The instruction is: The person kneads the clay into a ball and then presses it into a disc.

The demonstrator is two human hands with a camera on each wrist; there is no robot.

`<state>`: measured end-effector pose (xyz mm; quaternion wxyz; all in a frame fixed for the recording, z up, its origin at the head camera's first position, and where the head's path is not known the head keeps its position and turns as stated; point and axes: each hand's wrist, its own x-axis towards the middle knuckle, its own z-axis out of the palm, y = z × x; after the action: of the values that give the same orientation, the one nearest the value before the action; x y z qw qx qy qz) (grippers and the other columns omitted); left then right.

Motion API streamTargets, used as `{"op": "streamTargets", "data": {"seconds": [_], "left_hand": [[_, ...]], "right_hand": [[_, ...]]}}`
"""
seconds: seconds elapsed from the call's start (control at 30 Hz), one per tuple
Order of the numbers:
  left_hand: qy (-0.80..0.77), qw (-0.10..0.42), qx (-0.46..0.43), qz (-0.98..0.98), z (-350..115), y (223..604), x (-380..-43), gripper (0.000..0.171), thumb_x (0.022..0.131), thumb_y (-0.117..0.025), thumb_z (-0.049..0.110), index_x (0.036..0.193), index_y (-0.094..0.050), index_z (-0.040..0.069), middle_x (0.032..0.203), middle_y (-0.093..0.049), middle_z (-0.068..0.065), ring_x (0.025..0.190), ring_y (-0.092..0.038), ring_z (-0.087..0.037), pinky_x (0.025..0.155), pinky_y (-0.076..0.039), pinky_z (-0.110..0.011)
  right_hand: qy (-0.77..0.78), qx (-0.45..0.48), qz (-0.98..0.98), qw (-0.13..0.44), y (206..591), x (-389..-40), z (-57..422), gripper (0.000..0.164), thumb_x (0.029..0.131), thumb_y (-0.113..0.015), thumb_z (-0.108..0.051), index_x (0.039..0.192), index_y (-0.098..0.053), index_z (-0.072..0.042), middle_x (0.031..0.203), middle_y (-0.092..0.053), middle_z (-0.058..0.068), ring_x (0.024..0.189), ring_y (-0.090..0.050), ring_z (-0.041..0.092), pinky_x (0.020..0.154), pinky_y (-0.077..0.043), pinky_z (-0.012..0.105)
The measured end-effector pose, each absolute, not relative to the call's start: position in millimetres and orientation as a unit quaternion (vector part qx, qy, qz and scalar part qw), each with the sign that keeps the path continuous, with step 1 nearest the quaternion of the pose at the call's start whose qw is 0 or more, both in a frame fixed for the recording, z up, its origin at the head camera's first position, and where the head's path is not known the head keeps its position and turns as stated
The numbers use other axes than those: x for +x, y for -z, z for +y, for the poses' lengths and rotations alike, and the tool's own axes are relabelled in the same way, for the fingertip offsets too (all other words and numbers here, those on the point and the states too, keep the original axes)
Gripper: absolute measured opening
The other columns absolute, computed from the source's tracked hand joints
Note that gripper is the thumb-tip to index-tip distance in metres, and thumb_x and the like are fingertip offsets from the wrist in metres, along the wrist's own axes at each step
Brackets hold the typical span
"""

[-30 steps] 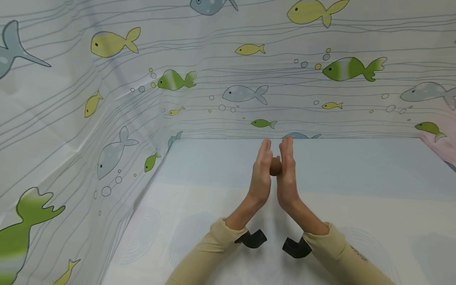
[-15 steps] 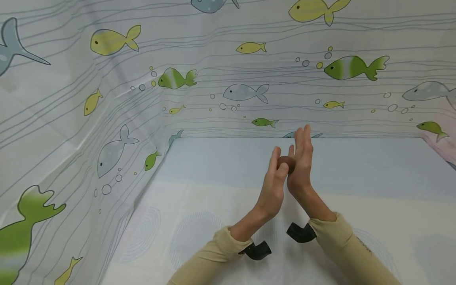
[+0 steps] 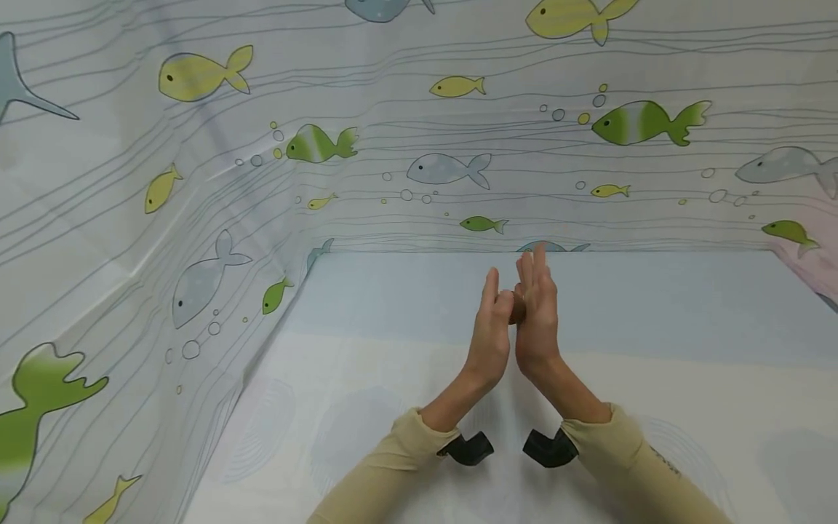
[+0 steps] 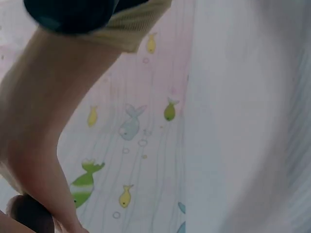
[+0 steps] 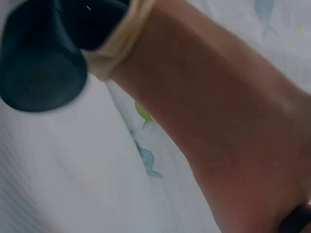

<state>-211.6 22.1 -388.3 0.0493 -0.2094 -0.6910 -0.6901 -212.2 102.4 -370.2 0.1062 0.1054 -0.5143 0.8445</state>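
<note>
A small brown ball (image 3: pixel 519 308) sits between my two palms, in the middle of the head view. My left hand (image 3: pixel 491 342) presses it from the left, fingers nearly straight, its thumb partly in front of the ball. From the right, the flat right hand (image 3: pixel 540 324) faces it with fingers straight and reaching higher than the left's. Much of the ball is hidden by the hands. It shows as a dark round shape (image 4: pixel 31 214) at the lower left of the left wrist view, and its dark edge (image 5: pixel 296 221) peeks in at the lower right of the right wrist view.
Below the hands lies a white and pale blue table surface (image 3: pixel 366 306). A fish-print sheet (image 3: pixel 393 124) hangs behind it and along the left. Black wrist mounts (image 3: pixel 473 448) stick out from the beige sleeves (image 3: pixel 386 466). A pink patch (image 3: pixel 808 233) shows at far right.
The hands rub against each other: the right hand slid up and forward past the left, then partly back. Both shifted right, then left again. The brown ball stays between the palms.
</note>
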Motion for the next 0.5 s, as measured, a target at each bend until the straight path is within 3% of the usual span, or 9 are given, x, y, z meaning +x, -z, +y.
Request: {"op": "streamTargets", "data": {"seconds": [0.07,0.13,0.3,0.37,0.47,0.5], "left_hand": [[0.69,0.063,-0.191,-0.695,18.9,389.0,-221.0,0.074,0.104,-0.023,0.05,0.158,-0.007,0.003,0.151,-0.04,-0.019,0.148,-0.025,-0.019,0.122,-0.014,-0.041],[0.696,0.069,-0.167,-0.695,15.9,389.8,-230.4,0.073,0.104,-0.024,0.049,0.158,-0.011,0.003,0.164,-0.016,-0.009,0.15,-0.016,-0.016,0.122,-0.014,-0.042],[0.72,0.063,-0.117,-0.681,9.3,394.5,-248.6,0.072,0.102,-0.027,0.049,0.159,-0.014,0.006,0.164,-0.019,-0.005,0.149,-0.02,-0.018,0.122,-0.015,-0.043],[0.723,0.065,-0.111,-0.679,7.8,394.6,-252.2,0.073,0.102,-0.028,0.049,0.159,-0.014,0.006,0.164,-0.018,-0.005,0.15,-0.018,-0.018,0.122,-0.014,-0.044],[0.717,0.072,-0.114,-0.684,7.7,391.3,-255.4,0.073,0.101,-0.028,0.049,0.159,-0.014,0.007,0.165,-0.017,-0.005,0.151,-0.017,-0.019,0.122,-0.013,-0.044],[0.716,0.072,-0.115,-0.685,8.2,389.8,-255.2,0.072,0.101,-0.028,0.049,0.159,-0.015,0.007,0.164,-0.017,-0.005,0.15,-0.017,-0.019,0.122,-0.014,-0.045]], "right_hand": [[-0.833,0.112,-0.537,0.079,373.2,-204.8,97.7,0.07,0.103,-0.022,-0.05,0.16,0.005,-0.021,0.167,0.0,0.001,0.153,-0.001,0.017,0.122,0.0,0.044],[-0.823,0.123,-0.552,0.051,374.4,-198.0,92.2,0.07,0.104,-0.019,-0.052,0.159,0.009,-0.02,0.167,0.005,0.001,0.153,0.004,0.017,0.122,0.0,0.048],[-0.806,0.121,-0.579,0.0,377.1,-188.7,82.9,0.074,0.103,-0.016,-0.058,0.158,0.014,-0.018,0.164,0.012,-0.001,0.152,0.01,0.016,0.122,0.0,0.05],[-0.807,0.115,-0.579,-0.004,379.1,-188.6,81.4,0.071,0.104,-0.014,-0.057,0.156,-0.01,-0.01,0.161,-0.007,0.004,0.151,0.009,0.013,0.122,-0.001,0.05],[-0.808,0.122,-0.576,0.002,380.3,-190.2,80.5,0.056,0.105,-0.01,-0.051,0.134,-0.029,-0.007,0.143,-0.025,0.005,0.15,0.012,0.009,0.122,-0.001,0.048],[-0.807,0.127,-0.576,0.007,381.0,-191.3,80.9,0.053,0.105,-0.009,-0.05,0.13,-0.029,-0.007,0.139,-0.026,0.005,0.15,0.013,0.009,0.122,0.0,0.049]]}}
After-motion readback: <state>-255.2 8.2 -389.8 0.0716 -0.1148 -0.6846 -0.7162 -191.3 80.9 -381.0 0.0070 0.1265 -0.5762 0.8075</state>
